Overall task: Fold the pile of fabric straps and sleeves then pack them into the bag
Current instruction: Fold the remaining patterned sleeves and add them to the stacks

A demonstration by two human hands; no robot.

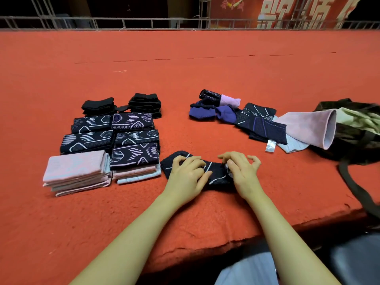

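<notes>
A dark patterned sleeve (218, 173) lies on the red carpet right in front of me. My left hand (188, 175) rests on its left part with curled fingers gripping the fabric. My right hand (240, 171) pinches its right end. To the left stand folded stacks: pink ones (76, 167), dark patterned ones (134, 138) and black ones (145, 103). Unfolded sleeves (261, 124) in purple, dark and pink lie at the right. The dark bag (353, 132) sits open at the far right.
The red carpeted platform (185, 58) stretches far back to a metal railing (144, 23). Its front edge runs diagonally below my arms. The bag's strap (355, 188) hangs over that edge at the right. A light pink sleeve (308, 126) leans against the bag's mouth.
</notes>
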